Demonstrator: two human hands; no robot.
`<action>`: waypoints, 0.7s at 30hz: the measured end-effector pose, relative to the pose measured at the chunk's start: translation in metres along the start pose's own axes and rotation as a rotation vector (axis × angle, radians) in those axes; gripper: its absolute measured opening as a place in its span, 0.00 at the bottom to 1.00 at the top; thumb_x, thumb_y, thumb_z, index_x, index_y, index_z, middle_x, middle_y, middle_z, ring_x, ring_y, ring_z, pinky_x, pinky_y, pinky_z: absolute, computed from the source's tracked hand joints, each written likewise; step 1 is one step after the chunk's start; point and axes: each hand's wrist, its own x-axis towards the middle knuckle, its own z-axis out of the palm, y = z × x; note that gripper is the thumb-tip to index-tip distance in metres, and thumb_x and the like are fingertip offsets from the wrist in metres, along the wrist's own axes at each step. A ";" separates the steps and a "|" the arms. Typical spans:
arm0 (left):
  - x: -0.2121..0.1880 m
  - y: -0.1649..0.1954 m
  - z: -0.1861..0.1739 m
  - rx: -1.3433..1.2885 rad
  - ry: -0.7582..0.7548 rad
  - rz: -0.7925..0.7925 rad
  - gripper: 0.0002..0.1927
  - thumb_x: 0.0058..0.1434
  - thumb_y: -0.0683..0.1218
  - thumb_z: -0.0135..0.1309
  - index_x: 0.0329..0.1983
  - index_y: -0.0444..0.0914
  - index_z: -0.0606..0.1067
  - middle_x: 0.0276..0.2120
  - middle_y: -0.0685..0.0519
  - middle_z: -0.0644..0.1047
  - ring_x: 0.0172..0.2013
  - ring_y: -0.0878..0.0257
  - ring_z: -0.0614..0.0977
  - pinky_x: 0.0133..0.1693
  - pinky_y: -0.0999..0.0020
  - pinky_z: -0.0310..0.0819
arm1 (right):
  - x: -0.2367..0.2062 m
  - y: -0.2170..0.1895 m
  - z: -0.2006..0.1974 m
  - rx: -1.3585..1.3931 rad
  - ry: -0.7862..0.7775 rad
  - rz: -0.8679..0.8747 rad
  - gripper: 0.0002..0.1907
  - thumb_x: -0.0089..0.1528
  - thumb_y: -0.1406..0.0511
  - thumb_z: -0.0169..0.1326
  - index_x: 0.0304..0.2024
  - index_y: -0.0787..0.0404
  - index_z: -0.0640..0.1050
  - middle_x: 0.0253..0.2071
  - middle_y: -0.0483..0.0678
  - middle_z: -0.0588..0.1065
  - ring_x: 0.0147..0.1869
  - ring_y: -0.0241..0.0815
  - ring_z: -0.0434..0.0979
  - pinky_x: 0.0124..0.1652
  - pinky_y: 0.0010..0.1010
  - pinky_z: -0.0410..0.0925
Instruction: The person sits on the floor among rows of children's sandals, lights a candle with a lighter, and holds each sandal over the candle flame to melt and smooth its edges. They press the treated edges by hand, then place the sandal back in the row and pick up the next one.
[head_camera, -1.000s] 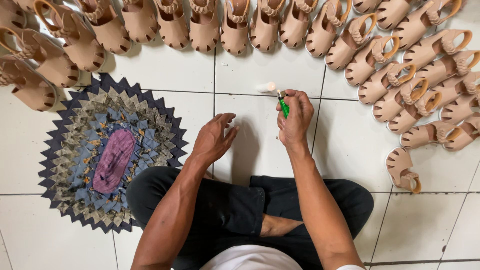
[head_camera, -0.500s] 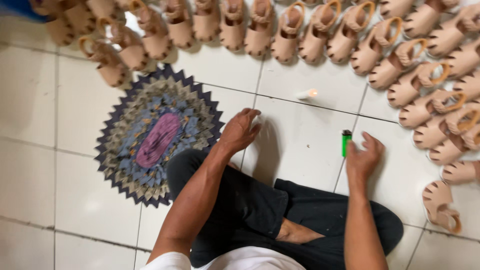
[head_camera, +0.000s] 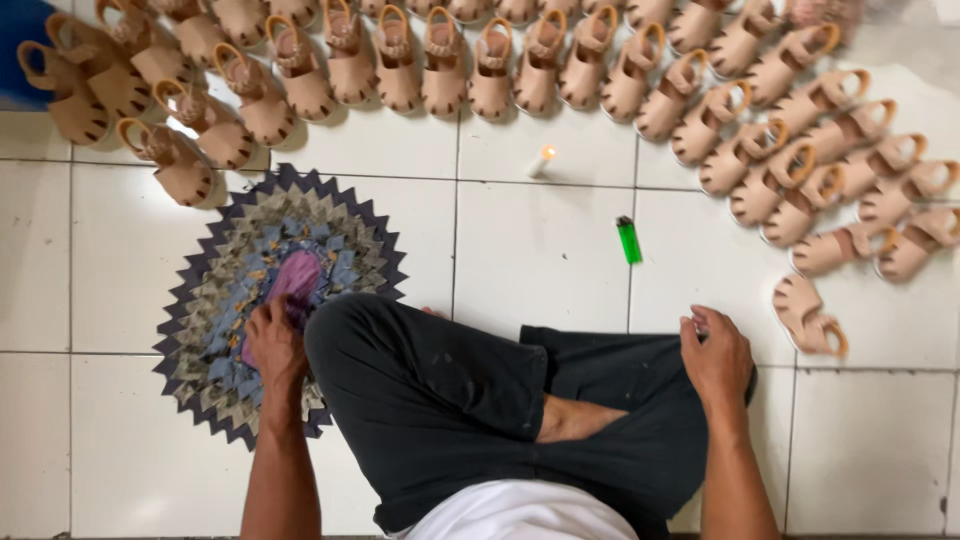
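I see a floor (head_camera: 540, 260) of large white tiles with dark grout lines, glossy enough to catch light. A row of tan sandals (head_camera: 440, 60) runs along the top and curves down the right side, most with toes toward the person. One single sandal (head_camera: 808, 315) lies apart from the row, near the right knee.

The person sits cross-legged in black trousers (head_camera: 450, 400). Their left hand (head_camera: 275, 345) rests palm down on a round patchwork mat (head_camera: 215, 290) with a dark zigzag edge; the fingers lie close together, reaching onto the purple oval patch (head_camera: 295, 280) at the mat's middle. That patch has its long axis running from lower left to upper right. The right hand (head_camera: 715, 355) lies on the right knee with the fingers curled loosely; I cannot tell whether anything sits under them.

A green lighter (head_camera: 628, 240) lies on the tile ahead of the right knee, well apart from both hands, its long axis nearly straight away from the person, with the dark end farther off. A short white candle (head_camera: 541, 160) stands beyond it with a small flame, just short of the sandal row.

The mat's near right part is hidden behind the left knee. The top and right edges cut off the outer sandals, and a blue thing (head_camera: 20, 40) shows only as a corner at top left.
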 end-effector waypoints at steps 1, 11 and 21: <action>-0.005 -0.004 -0.002 0.024 0.016 0.008 0.27 0.62 0.54 0.60 0.63 0.42 0.72 0.56 0.40 0.72 0.57 0.38 0.69 0.60 0.46 0.63 | -0.004 0.001 0.000 -0.005 0.029 -0.020 0.14 0.65 0.62 0.58 0.50 0.63 0.81 0.46 0.56 0.81 0.49 0.55 0.81 0.48 0.43 0.72; -0.070 -0.059 -0.041 0.371 0.042 -0.134 0.21 0.59 0.58 0.63 0.40 0.36 0.79 0.37 0.37 0.79 0.42 0.38 0.80 0.42 0.43 0.74 | -0.054 0.021 -0.009 0.204 0.337 -0.198 0.15 0.65 0.75 0.47 0.52 0.66 0.80 0.55 0.56 0.78 0.61 0.56 0.78 0.61 0.40 0.70; -0.061 0.004 -0.056 -0.054 -0.138 -0.094 0.18 0.65 0.54 0.58 0.48 0.37 0.79 0.43 0.37 0.80 0.50 0.42 0.80 0.52 0.47 0.71 | -0.123 0.003 -0.053 -0.017 0.253 -0.242 0.25 0.67 0.62 0.55 0.66 0.59 0.71 0.73 0.55 0.62 0.79 0.59 0.54 0.71 0.56 0.50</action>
